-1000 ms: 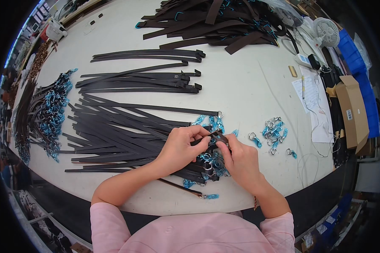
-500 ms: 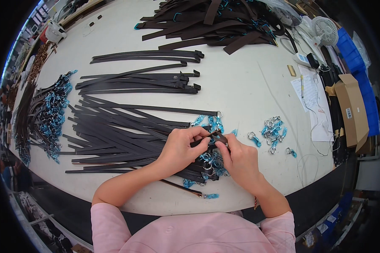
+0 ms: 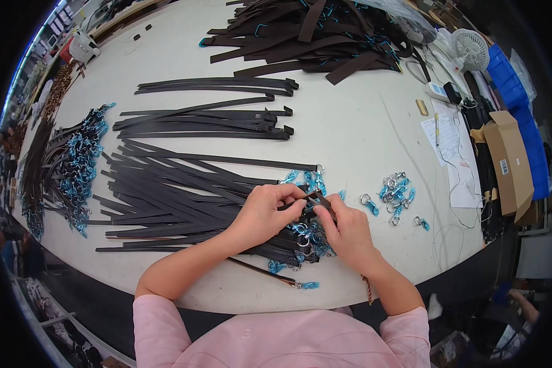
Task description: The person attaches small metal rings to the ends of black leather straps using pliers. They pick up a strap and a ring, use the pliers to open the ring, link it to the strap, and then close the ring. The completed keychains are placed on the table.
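**Dark strap (image 3: 319, 198) pinched near mid-frame**

Head view: just right of centre, the left hand (image 3: 262, 214) and right hand (image 3: 347, 230) sit close together, thumbs and fingers clamped on the strap, above blue-wrapped clasps (image 3: 316, 238). It looks light, bendable yet springy, perhaps slick; flat pinches near its end should suit.

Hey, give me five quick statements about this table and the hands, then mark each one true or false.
1. The left hand and right hand both hold a dark strap. True.
2. The fan stands on the table's left side. False: the fan is at the far right.
3. The pen lies on paper. True.
4. The cardboard box is left of the paper. False: the box is right of it.
5. Loose clasps lie right of both hands. True.
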A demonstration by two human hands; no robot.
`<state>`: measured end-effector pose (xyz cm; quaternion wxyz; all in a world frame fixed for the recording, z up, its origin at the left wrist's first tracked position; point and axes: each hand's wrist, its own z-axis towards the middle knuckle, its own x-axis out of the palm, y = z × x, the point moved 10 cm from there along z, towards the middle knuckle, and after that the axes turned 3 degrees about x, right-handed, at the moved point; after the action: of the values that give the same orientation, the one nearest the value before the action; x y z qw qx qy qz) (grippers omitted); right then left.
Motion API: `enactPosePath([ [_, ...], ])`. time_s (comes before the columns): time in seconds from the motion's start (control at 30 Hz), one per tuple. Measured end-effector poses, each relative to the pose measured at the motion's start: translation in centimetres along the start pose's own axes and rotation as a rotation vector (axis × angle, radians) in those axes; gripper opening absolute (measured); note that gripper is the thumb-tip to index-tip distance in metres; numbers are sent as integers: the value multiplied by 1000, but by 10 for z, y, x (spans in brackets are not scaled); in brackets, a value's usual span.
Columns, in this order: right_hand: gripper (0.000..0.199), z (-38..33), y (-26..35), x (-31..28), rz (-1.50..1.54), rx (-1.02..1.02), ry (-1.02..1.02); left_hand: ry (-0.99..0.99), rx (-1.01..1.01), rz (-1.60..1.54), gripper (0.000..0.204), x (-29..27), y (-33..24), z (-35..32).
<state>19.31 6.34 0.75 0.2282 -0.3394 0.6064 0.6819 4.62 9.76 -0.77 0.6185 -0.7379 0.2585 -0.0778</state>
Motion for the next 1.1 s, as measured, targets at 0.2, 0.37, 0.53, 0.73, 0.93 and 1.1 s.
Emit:
enactPosePath([
  [0.2, 23, -4, 23, -6, -300, -214, -186, -17, 82, -4, 21, 1, 3, 2],
  [0.37, 24, -1, 17, -4, -284, -176, -70, -36, 96, 20, 22, 1, 2, 2],
  [0.53, 23, 0, 24, -4, -345, -263, -74, -74, 149, 26, 21, 0, 4, 1],
  [0.73, 23, -2, 22, 0, -379, -291, -72, -83, 154, 70, 20, 0, 6, 2],
  [0.93, 18, -2, 7, -7, -119, -158, -94, -84, 134, 39, 20, 0, 7, 1],
  [1.1, 17, -7, 10, -3, -124, -143, -99, -92, 131, 21, 19, 0, 6, 2],
])
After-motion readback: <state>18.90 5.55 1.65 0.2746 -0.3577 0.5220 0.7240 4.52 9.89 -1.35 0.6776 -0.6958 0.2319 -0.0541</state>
